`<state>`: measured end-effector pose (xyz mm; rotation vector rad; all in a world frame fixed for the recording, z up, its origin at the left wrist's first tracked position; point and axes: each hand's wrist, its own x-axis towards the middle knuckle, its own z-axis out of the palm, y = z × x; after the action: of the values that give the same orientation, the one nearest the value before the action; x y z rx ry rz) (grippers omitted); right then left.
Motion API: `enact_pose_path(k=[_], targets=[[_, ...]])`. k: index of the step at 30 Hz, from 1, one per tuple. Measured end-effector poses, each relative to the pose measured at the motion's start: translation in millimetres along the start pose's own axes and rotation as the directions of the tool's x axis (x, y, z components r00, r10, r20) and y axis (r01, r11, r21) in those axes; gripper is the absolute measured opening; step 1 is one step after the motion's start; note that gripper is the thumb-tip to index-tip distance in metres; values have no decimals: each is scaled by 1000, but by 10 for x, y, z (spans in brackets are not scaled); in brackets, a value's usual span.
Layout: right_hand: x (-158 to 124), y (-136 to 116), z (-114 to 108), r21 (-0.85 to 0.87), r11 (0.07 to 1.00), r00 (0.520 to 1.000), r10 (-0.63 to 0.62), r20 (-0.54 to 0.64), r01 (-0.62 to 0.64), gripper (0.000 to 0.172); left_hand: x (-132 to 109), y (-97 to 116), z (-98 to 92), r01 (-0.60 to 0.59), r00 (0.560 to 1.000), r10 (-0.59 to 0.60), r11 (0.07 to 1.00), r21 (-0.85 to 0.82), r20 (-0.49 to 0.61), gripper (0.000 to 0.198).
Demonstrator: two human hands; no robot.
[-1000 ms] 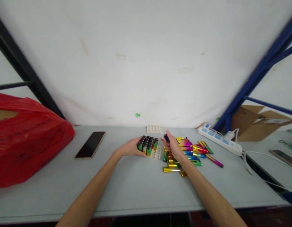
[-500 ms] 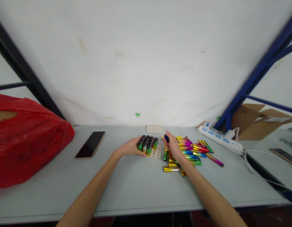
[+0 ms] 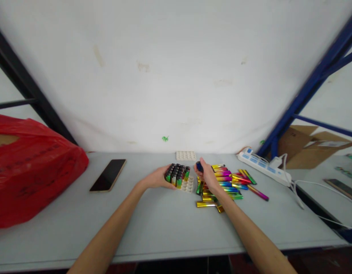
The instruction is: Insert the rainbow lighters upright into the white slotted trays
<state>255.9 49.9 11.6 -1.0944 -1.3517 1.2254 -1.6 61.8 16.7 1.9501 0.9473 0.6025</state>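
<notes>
My left hand [image 3: 157, 178] is wrapped around the left side of a white tray [image 3: 188, 185] that stands on the grey table [image 3: 164, 224]. Several lighters [image 3: 178, 174] stand upright in that tray, filling its left part. My right hand [image 3: 207, 176] is closed on a dark blue lighter [image 3: 199, 166], held just right of the tray above a pile of shiny multicoloured lighters [image 3: 230, 182] lying flat.
A second white tray [image 3: 186, 155] lies by the wall. A black phone [image 3: 108, 174] lies left of the hands, beyond it a red plastic bag [image 3: 30, 167]. A white power strip [image 3: 264, 166] with cables and a blue rack post [image 3: 307, 91] stand at the right.
My right hand with the blue lighter has shifted slightly left, toward the tray. The left hand has stayed on the tray.
</notes>
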Motion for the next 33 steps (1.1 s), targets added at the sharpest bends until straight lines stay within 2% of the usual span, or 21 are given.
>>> enact_pose_path(k=[3,6,9,12,14,17,20,29,33], targets=[[-29,-29,-16,24,999,998,-46,36,45,68,0,-1,2,0,1000,0,1000,-5,-4,86],[-106,-107,-38,-158,963,976,-210,60,217,55,2,-11,6,-9,1000,9,1000,-14,-6,86],[-175,-181,-39,-408,809,904,-411,120,422,42,1,-11,7,-9,1000,9,1000,-7,-10,85],[-195,-183,-9,-528,668,838,-515,181,524,39,-3,3,6,5,1000,-5,1000,16,-19,83],[-187,-146,13,-557,653,845,-497,196,513,37,-5,15,7,5,1000,-4,1000,18,-19,83],[-165,-84,28,-547,705,885,-431,177,452,37,-6,26,8,-5,1000,5,1000,3,-15,83],[-142,-51,16,-527,736,901,-400,167,424,42,-6,22,9,-3,1000,3,1000,-14,-7,83],[-130,35,-28,-567,678,882,-409,236,467,44,1,-13,7,-9,1000,10,1000,28,-12,84],[-96,76,-36,-597,658,888,-350,298,459,46,-4,26,6,-8,1000,9,999,39,-9,83]])
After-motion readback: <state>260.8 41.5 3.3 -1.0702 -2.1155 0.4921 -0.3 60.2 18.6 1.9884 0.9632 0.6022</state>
